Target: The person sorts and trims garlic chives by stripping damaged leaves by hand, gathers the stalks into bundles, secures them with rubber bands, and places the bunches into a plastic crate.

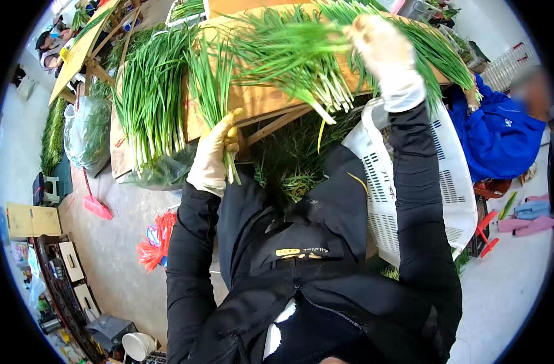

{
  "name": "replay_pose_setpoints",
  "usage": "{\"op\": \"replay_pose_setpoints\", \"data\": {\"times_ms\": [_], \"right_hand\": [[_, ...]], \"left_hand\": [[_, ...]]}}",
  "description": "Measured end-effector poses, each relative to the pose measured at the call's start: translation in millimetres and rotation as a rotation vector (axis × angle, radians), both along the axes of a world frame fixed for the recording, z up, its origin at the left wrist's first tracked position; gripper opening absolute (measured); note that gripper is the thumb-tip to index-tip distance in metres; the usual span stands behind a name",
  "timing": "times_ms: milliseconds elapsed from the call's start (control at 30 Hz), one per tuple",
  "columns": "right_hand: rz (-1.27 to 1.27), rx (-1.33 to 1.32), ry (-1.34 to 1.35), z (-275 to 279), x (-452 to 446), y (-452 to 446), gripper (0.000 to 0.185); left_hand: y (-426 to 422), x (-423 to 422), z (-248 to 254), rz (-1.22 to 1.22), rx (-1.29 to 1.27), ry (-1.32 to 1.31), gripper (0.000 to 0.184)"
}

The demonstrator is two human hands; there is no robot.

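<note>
My left hand [215, 153], in a pale glove, is wrapped round the lower stalks of a small bunch of green leafy stalks [210, 79], whose leaves lie on the wooden table [252, 104]. Over the table, my right hand [383, 51], also gloved, is raised and blurred by motion. It is closed at the tips of some green leaves [319, 41], which stretch left from it. Beneath them spreads a loose pile of stalks [334, 85] with white ends towards me. A thick bundle [149, 103] lies left of my left hand.
A white perforated basket [453, 182] stands right of my legs, partly behind my right arm. A person in blue [498, 136] is at the right beside more stalks [431, 51]. Clear plastic bags [87, 133] hang at the left. Red strips [158, 241] and a red dustpan [97, 207] are lower left.
</note>
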State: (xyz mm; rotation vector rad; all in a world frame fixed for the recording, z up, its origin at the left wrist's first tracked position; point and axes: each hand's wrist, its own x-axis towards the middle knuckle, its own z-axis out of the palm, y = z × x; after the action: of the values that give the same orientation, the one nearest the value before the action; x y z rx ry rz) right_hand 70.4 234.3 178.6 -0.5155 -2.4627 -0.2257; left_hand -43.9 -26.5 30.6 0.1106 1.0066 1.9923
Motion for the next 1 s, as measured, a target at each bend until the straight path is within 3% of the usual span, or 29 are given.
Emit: {"op": "replay_pose_setpoints", "data": {"times_ms": [33,100,133,167,233,267,300,367,400,433,500,533,567,633,700,733,767,900,967,1000], "right_hand": [[0.083,-0.062,0.09,21.5,2.2,-2.4,0.022],[0.312,0.071,0.485,47.2,13.2,-26.5,0.016],[0.355,-0.028,0.5,33.4,2.1,-3.8,0.017],[0.199,0.043,0.209,10.7,3.8,11.3,0.021],[0.134,0.074,-0.314,-7.2,0.0,8.9,0.02],[0.188,0.055,-0.135,-8.5,5.3,11.5,0.024],[0.097,-0.125,-0.061,1.5,9.5,5.7,0.019],[0.441,-0.376,0.416,-1.9,14.4,10.8,0.012],[0.487,-0.668,0.531,-7.4,14.1,7.0,0.006],[0.575,-0.923,0.376,-19.7,14.1,9.2,0.011],[0.35,-0.694,0.282,-38.1,23.1,-3.8,0.013],[0.318,-0.726,0.376,-44.5,29.6,-14.1,0.014],[0.383,-0.954,0.485,-60.9,32.3,-23.7,0.013],[0.366,-1.065,0.377,-79.8,41.8,-49.2,0.011],[0.362,-0.938,0.368,-103.5,50.6,-68.7,0.014],[0.476,-0.918,0.412,-114.9,53.7,-78.7,0.014],[0.574,-1.032,0.447,-135.7,55.2,-84.9,0.017],[0.641,-0.815,0.287,-164.0,69.3,-108.2,0.027],[0.617,-0.752,0.269,-172.6,76.3,-107.3,0.034],[0.467,-0.894,0.131,-168.9,83.0,-104.2,0.037]], "left_hand": [[0.2,-0.8,-0.1,-0.004,0.008,0.003,0.035],[1.2,-1.5,0.0,-0.022,0.045,-0.014,0.033],[1.7,-1.4,-0.4,-0.02,0.049,-0.035,0.032],[1.7,0.2,-0.2,-0.021,0.05,-0.039,0.032],[2.0,2.1,2.2,0.018,-0.011,-0.016,0.032],[2.8,-0.3,2.6,0.015,-0.004,-0.01,0.032],[3.0,-1.2,1.2,-0.002,0.032,-0.026,0.032],[2.5,1.4,-3.0,0.004,0.049,-0.053,0.03],[2.6,3.1,-3.8,0.012,0.041,-0.055,0.03],[4.4,2.7,-3.4,0.018,0.038,-0.049,0.029],[6.8,5.6,-4.3,0.006,0.038,-0.047,0.028],[8.2,8.7,-0.4,0.002,0.033,-0.036,0.028],[9.4,15.4,4.0,0.019,-0.019,-0.015,0.026],[14.4,21.8,0.4,0.008,0.017,-0.091,0.025],[23.2,33.0,2.3,-0.039,0.008,-0.041,0.024],[28.6,39.3,1.6,-0.045,0.003,-0.033,0.025],[32.2,44.1,-1.2,-0.052,-0.003,-0.027,0.025],[45.4,49.9,-17.0,-0.109,-0.133,0.071,0.024],[45.9,45.5,-26.0,-0.121,-0.144,0.096,0.025],[43.2,41.9,-29.3,-0.138,-0.118,0.092,0.025]]}}
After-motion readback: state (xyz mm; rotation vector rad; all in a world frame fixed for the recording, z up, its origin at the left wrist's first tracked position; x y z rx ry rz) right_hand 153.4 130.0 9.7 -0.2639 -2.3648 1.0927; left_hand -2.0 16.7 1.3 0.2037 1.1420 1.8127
